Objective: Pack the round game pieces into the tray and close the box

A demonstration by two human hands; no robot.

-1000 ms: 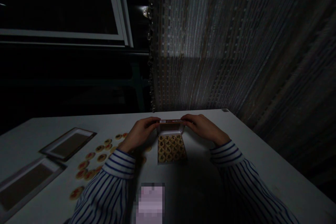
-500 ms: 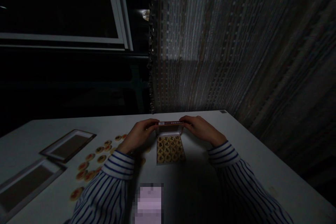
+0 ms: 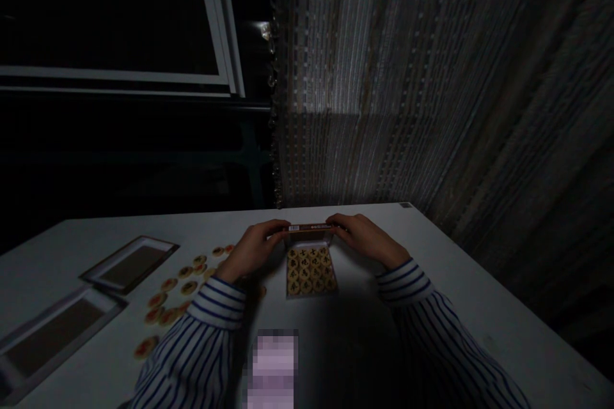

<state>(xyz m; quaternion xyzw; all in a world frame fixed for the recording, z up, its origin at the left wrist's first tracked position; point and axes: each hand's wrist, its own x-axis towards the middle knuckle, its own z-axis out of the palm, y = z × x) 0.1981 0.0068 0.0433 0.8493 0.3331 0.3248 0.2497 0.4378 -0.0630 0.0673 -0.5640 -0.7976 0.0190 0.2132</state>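
A small box (image 3: 312, 294) of Chinese chess pieces lies on the white table in front of me. Round wooden pieces (image 3: 304, 273) with black characters fill it in rows. Behind them stands the box lid (image 3: 311, 236), raised at the box's far edge, a barcode on its narrow side. My left hand (image 3: 256, 244) grips the lid's left end between thumb and fingers. At the other end, my right hand (image 3: 364, 238) pinches the lid's right corner. Whether the lid is hinged to the box, I cannot tell.
Several loose pieces (image 3: 189, 288), some red-marked, are scattered left of my left forearm. Farther left lie two shallow open box halves, one brown-rimmed (image 3: 152, 273) and one nearer (image 3: 98, 326). A pixelated pinkish rectangle (image 3: 273, 367) is at the front. A curtain (image 3: 359, 108) hangs behind the table.
The view has shifted very slightly. Both hands keep their hold on the lid, and the pieces in the box stay in place.
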